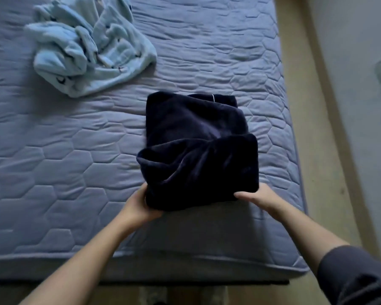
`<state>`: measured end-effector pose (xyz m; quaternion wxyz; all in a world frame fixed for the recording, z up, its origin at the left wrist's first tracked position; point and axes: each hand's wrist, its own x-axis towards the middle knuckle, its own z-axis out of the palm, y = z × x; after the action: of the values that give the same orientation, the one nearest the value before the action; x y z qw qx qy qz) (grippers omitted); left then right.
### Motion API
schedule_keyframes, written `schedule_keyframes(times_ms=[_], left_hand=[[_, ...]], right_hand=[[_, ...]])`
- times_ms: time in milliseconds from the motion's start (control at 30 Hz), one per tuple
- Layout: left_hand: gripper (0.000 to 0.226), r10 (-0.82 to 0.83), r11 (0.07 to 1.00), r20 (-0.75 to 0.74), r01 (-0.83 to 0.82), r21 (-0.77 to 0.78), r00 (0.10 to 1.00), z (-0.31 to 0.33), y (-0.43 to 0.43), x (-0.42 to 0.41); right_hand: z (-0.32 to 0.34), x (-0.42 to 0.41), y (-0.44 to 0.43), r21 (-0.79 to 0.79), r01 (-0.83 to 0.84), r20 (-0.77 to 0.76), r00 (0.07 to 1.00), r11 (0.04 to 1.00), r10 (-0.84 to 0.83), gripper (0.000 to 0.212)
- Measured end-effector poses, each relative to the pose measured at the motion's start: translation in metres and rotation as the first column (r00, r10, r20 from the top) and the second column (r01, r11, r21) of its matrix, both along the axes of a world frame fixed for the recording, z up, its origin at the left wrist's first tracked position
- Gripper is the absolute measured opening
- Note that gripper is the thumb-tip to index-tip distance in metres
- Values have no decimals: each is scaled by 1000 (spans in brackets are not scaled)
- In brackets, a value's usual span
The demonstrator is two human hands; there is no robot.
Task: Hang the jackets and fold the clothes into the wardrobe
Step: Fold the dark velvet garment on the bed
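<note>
The left hand point(139, 203) gripped the near left corner of the dark folded garment point(196, 133), fingers curled under the fabric. Beyond it and to its left, a light blue garment point(86, 56) lay crumpled on the bed point(53, 172), well apart from both hands and not yet folded.

The dark garment lay on the right half of the bed, directly ahead of the person. Its long axis ran straight away from the body, and its near end was doubled over into a loose, bulging fold.

The right hand point(256, 198) touched the near right corner. Its fingers were partly hidden by the fabric, so a firm hold could not be confirmed.

Assessment: both hands sat at the near end, equally close, one per corner. Any lift or further fold would therefore carry the fabric away from the body along that axis. No wardrobe was in view.
</note>
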<state>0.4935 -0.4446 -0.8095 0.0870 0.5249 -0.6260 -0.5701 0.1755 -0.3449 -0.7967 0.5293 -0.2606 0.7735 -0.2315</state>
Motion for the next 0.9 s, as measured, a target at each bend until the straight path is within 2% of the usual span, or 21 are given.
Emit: schedule_keyframes(times_ms=[100,167,233,333,467,533,633,700,800,900], left_hand=[[73,8,1000,-40,-7,18,999,9,-7,-4],[72,41,999,-70,-41,3,997,15,-14,-10],[58,67,998,-63,-67,6,996,18,-18,-16],[37,71,996,16,-72,48,997,22,-8,-12],[43,41,964,-43,-28,265,998,56,3,5],[44,25,927,-46,-6,374,999,78,2,16],[52,58,883,-12,-46,467,998,104,-5,20],[54,144,896,20,-139,422,989,109,-24,7],[31,358,892,6,-343,295,934,93,-67,-28],[16,422,883,94,-432,184,902,49,-107,-58]], right_hand=[[11,-13,-15,-59,-4,55,998,998,7,30],[19,-21,-31,-126,60,58,997,990,-53,24],[21,-23,-41,-148,103,79,993,984,-92,23],[22,-5,-33,-46,105,173,980,993,-95,18],[39,-1,-7,121,45,277,958,992,-77,20],[55,-2,0,152,-16,309,950,988,-32,22],[76,-1,-8,41,10,188,982,999,-17,37],[83,-3,-29,-73,112,118,988,991,-103,40],[71,-12,-67,-191,216,29,976,958,-215,39],[31,-19,-96,-240,208,-126,962,948,-243,35]])
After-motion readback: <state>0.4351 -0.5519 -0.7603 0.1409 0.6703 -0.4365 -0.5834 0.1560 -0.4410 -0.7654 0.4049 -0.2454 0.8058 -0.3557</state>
